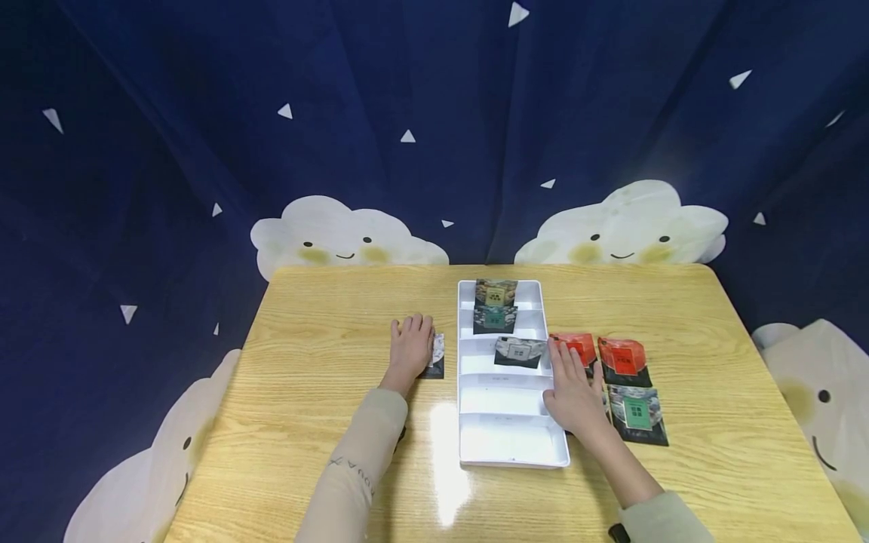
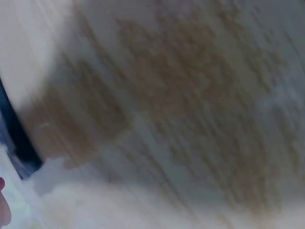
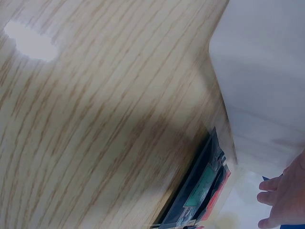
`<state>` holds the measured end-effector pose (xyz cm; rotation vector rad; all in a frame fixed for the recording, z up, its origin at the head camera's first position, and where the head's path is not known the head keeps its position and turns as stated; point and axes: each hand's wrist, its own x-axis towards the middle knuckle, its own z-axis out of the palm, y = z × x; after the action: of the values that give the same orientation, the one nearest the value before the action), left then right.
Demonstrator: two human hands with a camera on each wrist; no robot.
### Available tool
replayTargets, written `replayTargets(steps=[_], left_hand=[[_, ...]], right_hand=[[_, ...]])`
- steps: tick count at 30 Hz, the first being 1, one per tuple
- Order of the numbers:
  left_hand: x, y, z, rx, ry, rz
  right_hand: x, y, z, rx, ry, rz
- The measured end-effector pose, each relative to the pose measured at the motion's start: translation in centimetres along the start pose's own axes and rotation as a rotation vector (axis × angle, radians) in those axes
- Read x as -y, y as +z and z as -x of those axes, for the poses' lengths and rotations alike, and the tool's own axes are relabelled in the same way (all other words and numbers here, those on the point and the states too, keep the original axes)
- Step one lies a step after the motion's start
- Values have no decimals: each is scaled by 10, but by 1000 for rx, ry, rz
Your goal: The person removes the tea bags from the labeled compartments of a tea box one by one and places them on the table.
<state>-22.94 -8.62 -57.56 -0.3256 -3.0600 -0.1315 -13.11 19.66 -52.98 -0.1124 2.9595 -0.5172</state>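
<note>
In the head view my left hand (image 1: 411, 348) rests over a black-and-grey packet (image 1: 437, 360) left of the white divided tray (image 1: 513, 454), covering part of it. The left wrist view shows a dark packet edge and a fingertip (image 2: 4, 210) at its left side. My right hand (image 1: 578, 396) lies across the tray's right rim with fingers stretched out, over a red-and-black packet (image 1: 577, 344). A gold-label packet (image 1: 495, 292), a green-label packet (image 1: 495, 320) and a grey-label packet (image 1: 519, 352) stand leaning in the tray's three far compartments.
Right of the tray lie another red packet (image 1: 623, 359) and a black packet with a green label (image 1: 637, 413); one more is mostly hidden by my right hand. The wooden table (image 1: 326, 317) ends at a dark blue curtain (image 1: 421, 173) with cloud shapes.
</note>
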Motion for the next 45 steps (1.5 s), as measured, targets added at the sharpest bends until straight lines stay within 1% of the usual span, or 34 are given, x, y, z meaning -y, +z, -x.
replayTargets(steps=[5,9,12,15,21,23,26,29,32,36,39,45], left_hand=[[-11,-17,-4,-92,30,-21],[-24,-29,-6,-154,84,-45],[-36,-38,-6,-194,136,-51],[-48,-45,-6,-219,194,-62],[-73,-55,-5,-230,295,-101],[-82,-56,-4,-224,334,-122],[-94,-57,-2,-189,391,-150],[-105,-56,-1,-133,432,-172],[-114,-54,-2,-94,455,-187],[-121,-50,-3,-39,456,-199],[-124,-46,-3,-31,468,-209],[-127,-42,-3,-76,499,-212]], right_hand=[[0,1,0,3,0,-4],[0,1,0,7,1,2],[-1,2,0,13,7,7],[-1,1,0,16,8,2],[0,0,0,10,2,3],[0,1,0,9,-1,3],[-1,1,-1,8,-3,3],[-2,1,0,11,-4,5],[-1,1,-1,11,-4,11],[-1,1,-1,14,-3,12],[0,1,-1,19,-1,14],[0,1,-1,13,-6,20]])
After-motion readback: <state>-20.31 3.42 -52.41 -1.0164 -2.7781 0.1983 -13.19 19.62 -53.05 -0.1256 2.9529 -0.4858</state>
